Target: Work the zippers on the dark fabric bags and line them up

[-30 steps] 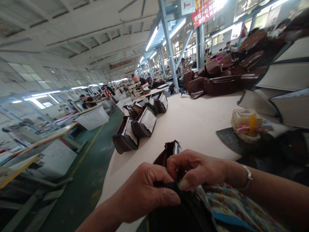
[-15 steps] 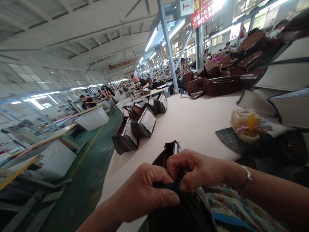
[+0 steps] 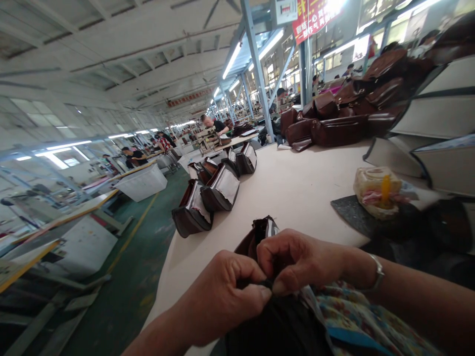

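A dark leather bag piece (image 3: 282, 324), with brown and black sides and a raw upper edge, is held close to my body at the bottom of the head view. My left hand (image 3: 230, 296) pinches its edge between thumb and bent forefinger. Right beside it, my right hand (image 3: 297, 262) pinches the same edge, the fingertips of both hands nearly meeting. The exact bit of material between the fingers is hidden. Past my hands, the bag piece's frayed end (image 3: 265, 226) stands up over the pale tabletop (image 3: 289, 193).
Several similar unfinished bag pieces (image 3: 193, 210) stand along the table's left edge. Brown leather bags (image 3: 341, 128) are heaped at the back right. A plastic-wrapped bundle (image 3: 378, 193) rests on a dark sheet, near pale panels (image 3: 441, 113). A co-worker (image 3: 213, 124) is at a machine beyond.
My left thumb has drawn in and bent against the edge, nearer to my right thumb. Both hands keep their pinch, and the bag piece stays almost in place.
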### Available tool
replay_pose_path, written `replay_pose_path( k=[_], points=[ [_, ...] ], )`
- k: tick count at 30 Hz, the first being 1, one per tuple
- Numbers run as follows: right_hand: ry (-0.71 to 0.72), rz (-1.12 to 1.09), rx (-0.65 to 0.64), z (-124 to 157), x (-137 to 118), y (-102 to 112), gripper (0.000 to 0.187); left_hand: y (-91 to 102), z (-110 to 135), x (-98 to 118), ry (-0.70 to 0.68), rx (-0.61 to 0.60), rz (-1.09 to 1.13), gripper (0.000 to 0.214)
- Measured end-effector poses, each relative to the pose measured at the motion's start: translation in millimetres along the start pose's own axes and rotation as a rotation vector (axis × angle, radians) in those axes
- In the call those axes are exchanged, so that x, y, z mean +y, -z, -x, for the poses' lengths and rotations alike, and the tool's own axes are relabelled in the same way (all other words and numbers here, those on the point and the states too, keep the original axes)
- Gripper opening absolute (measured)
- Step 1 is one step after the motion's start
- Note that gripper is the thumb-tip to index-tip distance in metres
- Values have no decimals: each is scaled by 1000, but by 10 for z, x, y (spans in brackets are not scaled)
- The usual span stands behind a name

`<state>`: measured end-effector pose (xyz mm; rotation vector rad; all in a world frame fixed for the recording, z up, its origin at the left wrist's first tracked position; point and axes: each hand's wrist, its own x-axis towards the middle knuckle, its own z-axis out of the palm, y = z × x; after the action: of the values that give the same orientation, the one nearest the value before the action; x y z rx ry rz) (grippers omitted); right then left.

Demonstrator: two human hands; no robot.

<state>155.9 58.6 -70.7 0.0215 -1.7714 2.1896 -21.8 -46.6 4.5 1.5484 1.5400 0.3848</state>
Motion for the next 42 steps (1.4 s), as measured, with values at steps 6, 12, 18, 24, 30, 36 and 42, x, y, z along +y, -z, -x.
replay_pose_path(
  k=[6,12,18,24,30,36,42],
  points=[
    [25,17,4,-6,36,2,27,-5,39,27,-14,-34,28,17],
    [15,36,9,-7,40,-1,27,15,32,-8,-27,-70,113,22],
    [-8,28,15,3,25,-11,27,0,31,-48,-51,-37,48,21],
    [-63,181,45,47,-46,-21,36,34,22,-44,-134,-121,81,27],
    [-78,328,52,53,-88,-43,35,24,13,-54,-136,-107,39,20],
    [-98,414,113,56,-161,-111,25,-18,18,-23,-94,-73,35,13],
    [-112,510,171,97,-216,-199,14,-105,44,72,-29,-12,47,10]
  ],
)
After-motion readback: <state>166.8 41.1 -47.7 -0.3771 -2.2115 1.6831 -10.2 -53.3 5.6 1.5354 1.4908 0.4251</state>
